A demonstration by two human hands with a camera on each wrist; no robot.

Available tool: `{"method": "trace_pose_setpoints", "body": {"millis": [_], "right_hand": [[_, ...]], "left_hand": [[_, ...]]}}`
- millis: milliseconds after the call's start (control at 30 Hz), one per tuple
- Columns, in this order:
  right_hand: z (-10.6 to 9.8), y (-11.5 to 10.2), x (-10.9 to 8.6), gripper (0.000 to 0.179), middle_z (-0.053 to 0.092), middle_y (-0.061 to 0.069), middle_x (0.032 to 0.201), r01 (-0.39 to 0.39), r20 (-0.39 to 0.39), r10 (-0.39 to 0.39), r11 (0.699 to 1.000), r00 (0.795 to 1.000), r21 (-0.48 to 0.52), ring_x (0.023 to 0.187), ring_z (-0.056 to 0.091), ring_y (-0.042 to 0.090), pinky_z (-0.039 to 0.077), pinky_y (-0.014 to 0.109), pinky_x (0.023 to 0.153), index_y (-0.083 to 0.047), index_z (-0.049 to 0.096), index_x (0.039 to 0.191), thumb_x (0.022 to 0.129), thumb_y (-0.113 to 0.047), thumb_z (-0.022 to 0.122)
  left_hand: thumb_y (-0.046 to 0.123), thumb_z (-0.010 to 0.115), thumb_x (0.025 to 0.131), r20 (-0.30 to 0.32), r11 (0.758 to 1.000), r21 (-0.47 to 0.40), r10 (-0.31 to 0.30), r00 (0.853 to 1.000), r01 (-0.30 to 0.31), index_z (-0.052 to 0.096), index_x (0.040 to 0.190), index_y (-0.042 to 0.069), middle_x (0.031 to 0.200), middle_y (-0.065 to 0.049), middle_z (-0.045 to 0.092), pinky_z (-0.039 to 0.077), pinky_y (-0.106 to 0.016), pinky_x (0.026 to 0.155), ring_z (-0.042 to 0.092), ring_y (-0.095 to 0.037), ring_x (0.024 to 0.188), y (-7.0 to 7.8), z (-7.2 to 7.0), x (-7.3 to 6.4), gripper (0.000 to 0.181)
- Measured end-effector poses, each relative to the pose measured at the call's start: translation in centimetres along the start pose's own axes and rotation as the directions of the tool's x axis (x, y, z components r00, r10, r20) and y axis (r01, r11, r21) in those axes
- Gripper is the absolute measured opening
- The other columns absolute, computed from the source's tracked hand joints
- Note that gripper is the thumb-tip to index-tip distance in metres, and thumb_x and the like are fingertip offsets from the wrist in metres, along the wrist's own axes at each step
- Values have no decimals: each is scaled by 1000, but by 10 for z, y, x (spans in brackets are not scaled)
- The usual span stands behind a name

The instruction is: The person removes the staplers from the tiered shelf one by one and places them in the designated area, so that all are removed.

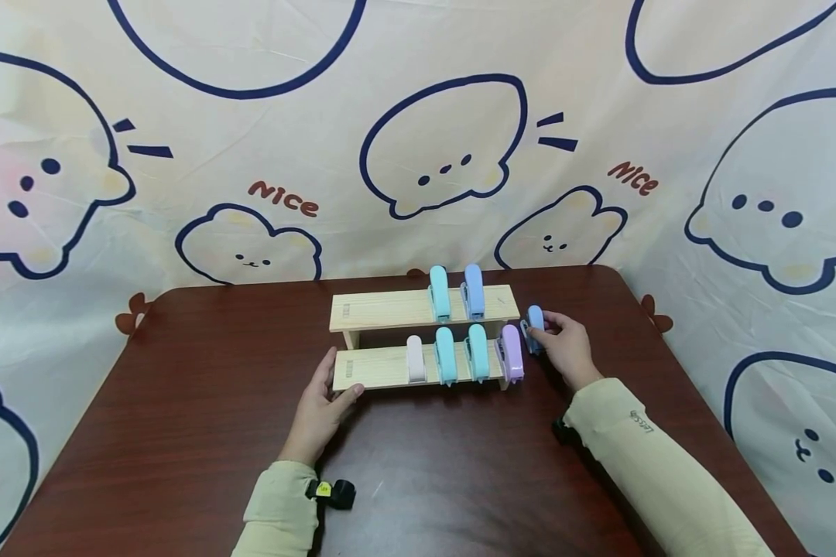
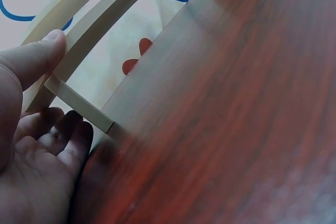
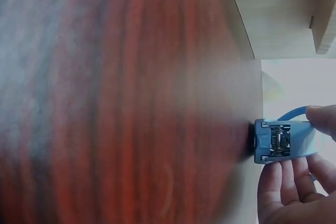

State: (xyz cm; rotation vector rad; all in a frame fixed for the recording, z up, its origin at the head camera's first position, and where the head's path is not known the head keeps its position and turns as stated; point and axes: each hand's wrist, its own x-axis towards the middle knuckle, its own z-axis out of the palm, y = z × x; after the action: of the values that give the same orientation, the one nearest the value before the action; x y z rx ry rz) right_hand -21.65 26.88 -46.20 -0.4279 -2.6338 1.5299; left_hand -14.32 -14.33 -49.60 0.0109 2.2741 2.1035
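My right hand pinches a blue stapler between thumb and fingers, just right of the wooden shelves. In the right wrist view the metal inside of this blue stapler shows. My left hand grips the left end of the front wooden shelf, thumb at its front edge. On that shelf stand a white stapler, two teal staplers and, at the right end, a purple stapler. The higher rear shelf bears a teal stapler and a light blue stapler.
Both shelves stand near the far edge of a dark red-brown wooden table. A pale cloth with cartoon prints hangs behind and at the sides. A short wooden leg under the shelf shows beside the left fingers.
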Motion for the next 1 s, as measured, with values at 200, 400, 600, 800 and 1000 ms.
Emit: {"method": "trace_pose_setpoints", "body": {"millis": [200, 400, 600, 800, 1000], "right_hand": [[-1, 0, 0, 53, 59, 20, 123, -15, 14, 15, 1000, 1000, 0, 105, 56, 28, 52, 33, 86, 1, 54, 141, 95, -18, 71], [-2, -2, -1, 54, 58, 20, 125, -31, 20, 31, 999, 999, 11, 108, 56, 28, 52, 39, 92, 1, 53, 142, 95, -18, 71], [-3, -3, -5, 54, 59, 17, 127, -48, -12, 49, 996, 999, 72, 109, 56, 26, 53, 33, 91, -3, 55, 142, 94, -20, 73], [-4, -4, -9, 54, 59, 15, 129, -36, -53, 42, 994, 998, 104, 112, 54, 26, 51, 30, 91, -7, 55, 143, 95, -25, 72], [-3, -5, -12, 55, 58, 13, 131, -41, -90, 53, 990, 995, 134, 115, 54, 25, 49, 40, 102, -11, 55, 144, 95, -29, 71]], "left_hand": [[6, 70, 94, 5, 1000, 14, 27, 1000, -27, 12, 162, 7, 154, -21, 39, 38, -6, 95, 38, -25, 139, 0, -1, -1, 89], [7, 70, 94, 2, 999, 11, 32, 999, -32, 13, 161, 6, 154, -23, 38, 38, -6, 95, 39, -27, 138, 0, 0, -1, 88], [5, 69, 95, 1, 1000, -2, 16, 1000, -16, 13, 161, 7, 157, -22, 35, 40, -7, 94, 39, -27, 138, 2, 0, -2, 87], [4, 68, 95, 2, 1000, -6, 14, 1000, -14, 13, 162, 7, 156, -22, 36, 42, -8, 91, 41, -27, 135, 5, 0, -3, 86], [4, 68, 95, -6, 1000, 2, 11, 1000, -11, 14, 161, 7, 155, -22, 38, 45, -10, 89, 46, -23, 129, 4, 1, -3, 86]]}}
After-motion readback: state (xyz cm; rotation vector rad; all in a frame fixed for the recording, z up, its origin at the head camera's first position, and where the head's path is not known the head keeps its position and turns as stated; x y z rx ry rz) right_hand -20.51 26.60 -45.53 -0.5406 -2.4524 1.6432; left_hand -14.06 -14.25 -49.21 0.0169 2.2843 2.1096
